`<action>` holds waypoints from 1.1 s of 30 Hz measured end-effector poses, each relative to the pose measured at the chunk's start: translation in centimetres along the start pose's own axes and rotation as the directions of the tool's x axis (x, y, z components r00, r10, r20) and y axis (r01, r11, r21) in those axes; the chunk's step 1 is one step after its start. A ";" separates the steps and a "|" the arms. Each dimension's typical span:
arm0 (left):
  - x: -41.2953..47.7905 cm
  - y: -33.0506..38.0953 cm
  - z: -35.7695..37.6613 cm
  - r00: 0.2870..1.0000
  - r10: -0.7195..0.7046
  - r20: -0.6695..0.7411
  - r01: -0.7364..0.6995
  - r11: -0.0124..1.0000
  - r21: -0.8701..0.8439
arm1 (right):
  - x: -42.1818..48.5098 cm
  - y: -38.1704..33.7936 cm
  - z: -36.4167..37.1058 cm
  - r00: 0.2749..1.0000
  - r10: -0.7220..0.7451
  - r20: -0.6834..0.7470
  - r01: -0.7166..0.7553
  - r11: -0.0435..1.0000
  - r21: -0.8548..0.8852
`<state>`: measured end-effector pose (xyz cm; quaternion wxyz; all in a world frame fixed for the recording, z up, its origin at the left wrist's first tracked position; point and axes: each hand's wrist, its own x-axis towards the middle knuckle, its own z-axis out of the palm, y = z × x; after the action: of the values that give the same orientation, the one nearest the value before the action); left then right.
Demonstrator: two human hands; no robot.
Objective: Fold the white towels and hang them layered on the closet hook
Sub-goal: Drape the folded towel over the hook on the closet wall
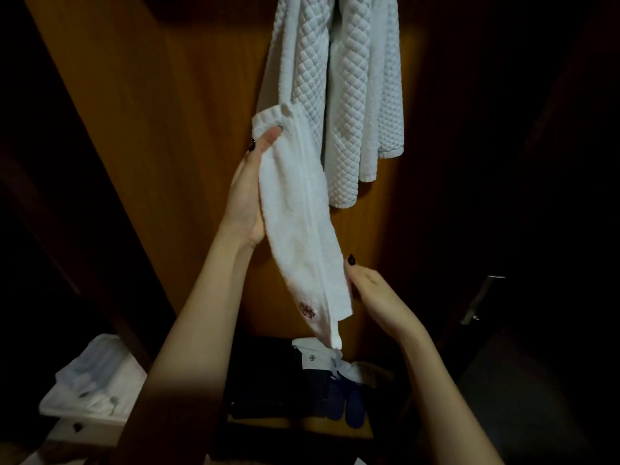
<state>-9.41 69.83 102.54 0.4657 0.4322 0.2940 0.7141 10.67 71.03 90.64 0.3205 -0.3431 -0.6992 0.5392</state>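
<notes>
A small white towel (302,223), folded lengthwise with a dark embroidered mark near its lower end, hangs stretched between my hands. My left hand (248,193) holds its upper end, thumb on the front near the top corner and fingers behind. My right hand (369,290) pinches the lower right edge. Behind it, a white quilted towel (345,95) hangs from above against the wooden closet panel (161,112); the hook itself is out of view.
Dark folded clothes and blue slippers (345,401) lie on the closet floor below. A pile of white linen (97,377) sits at the lower left. A metal door handle (479,300) shows on the dark right side.
</notes>
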 end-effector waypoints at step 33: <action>1.6 -3.8 -1.4 0.962 0.132 -0.238 -0.074 0.969 0.235 | -1.4 -1.3 -2.3 0.997 -0.073 -0.023 0.073 0.997 -0.038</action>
<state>-9.42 72.83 99.30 0.3349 0.4025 0.4063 0.7488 13.16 70.91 92.34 0.3419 -0.3295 -0.7172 0.5100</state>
